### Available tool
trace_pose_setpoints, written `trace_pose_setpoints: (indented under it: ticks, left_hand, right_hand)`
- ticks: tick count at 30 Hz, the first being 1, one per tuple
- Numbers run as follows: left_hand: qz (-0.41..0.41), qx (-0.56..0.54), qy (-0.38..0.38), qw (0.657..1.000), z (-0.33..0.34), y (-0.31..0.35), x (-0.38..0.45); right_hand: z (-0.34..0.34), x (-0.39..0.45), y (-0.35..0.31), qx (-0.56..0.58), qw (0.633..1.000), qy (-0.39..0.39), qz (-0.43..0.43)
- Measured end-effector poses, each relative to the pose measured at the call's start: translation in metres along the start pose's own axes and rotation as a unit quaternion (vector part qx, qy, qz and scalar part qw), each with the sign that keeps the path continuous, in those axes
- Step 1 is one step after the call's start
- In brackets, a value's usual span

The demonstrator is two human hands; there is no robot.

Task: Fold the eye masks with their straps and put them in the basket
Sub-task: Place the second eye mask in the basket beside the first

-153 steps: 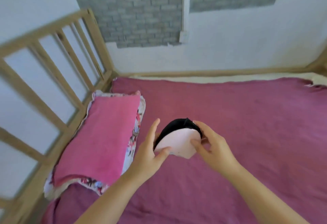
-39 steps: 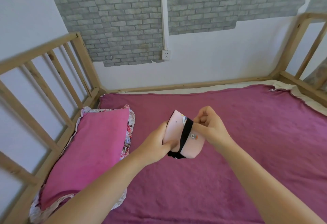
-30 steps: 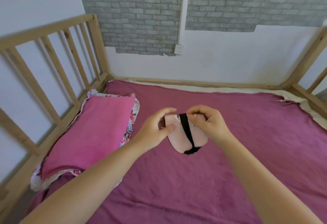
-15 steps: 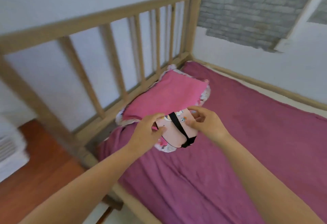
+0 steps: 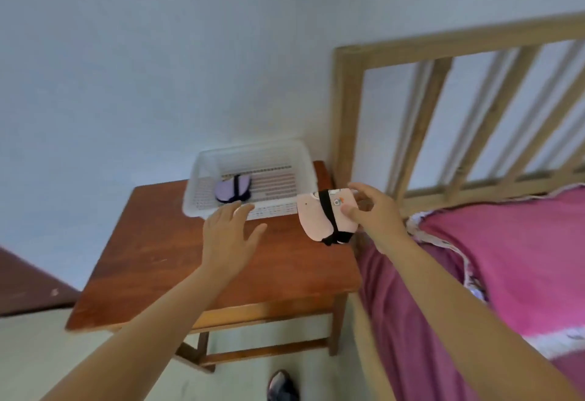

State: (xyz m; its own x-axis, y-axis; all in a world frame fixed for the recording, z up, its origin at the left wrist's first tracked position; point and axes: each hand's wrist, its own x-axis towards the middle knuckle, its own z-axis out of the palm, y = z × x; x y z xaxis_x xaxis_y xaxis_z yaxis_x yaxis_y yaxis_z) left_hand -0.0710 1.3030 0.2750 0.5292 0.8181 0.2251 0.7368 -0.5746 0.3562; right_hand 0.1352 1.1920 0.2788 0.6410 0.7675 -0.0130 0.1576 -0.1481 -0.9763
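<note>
My right hand (image 5: 370, 213) pinches a folded pink eye mask (image 5: 316, 217) with its black strap wrapped around it, held in the air just right of the white plastic basket (image 5: 202, 166). The basket stands on a brown wooden side table (image 5: 152, 261) and holds a folded purple eye mask (image 5: 232, 187) with a dark strap. My left hand (image 5: 226, 236) hovers open above the table, fingertips near the basket's front rim, holding nothing.
The wooden bed rail (image 5: 345, 109) rises right of the table. A pink pillow (image 5: 522, 255) and a purple sheet (image 5: 408, 299) lie on the bed at the right. A dark shoe (image 5: 281, 386) sits on the floor below the table.
The view has swung left from the bed to the side table and basket. My left hand has let go of the pink mask, and my right hand alone carries it toward the basket.
</note>
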Motion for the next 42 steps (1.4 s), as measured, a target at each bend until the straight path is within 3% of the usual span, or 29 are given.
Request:
trace_pose_setpoints:
  ticks: [9, 17, 20, 31, 42]
  left_hand:
    - [-0.067, 0.079, -0.106, 0.989, -0.003, -0.126, 0.102]
    - [-0.03, 0.083, -0.248, 0.965, 0.021, -0.179, 0.187]
    - [-0.007, 0.093, -0.276, 0.957, 0.034, -0.186, 0.198]
    - [0.008, 0.08, -0.28, 0.957, 0.047, -0.193, 0.199]
    - [0.022, 0.105, -0.277, 0.955, 0.052, -0.193, 0.2]
  right_hand:
    - [0.132, 0.121, -0.018, -0.053, 0.998, -0.033, 0.028]
    - [0.182, 0.19, 0.009, -0.081, 0.986, 0.025, 0.144]
    - [0.188, 0.206, 0.017, -0.136, 0.979, 0.026, 0.151]
    - [0.209, 0.227, 0.041, -0.221, 0.957, 0.01, 0.19]
    - [0.21, 0.226, 0.049, -0.234, 0.952, 0.004, 0.199]
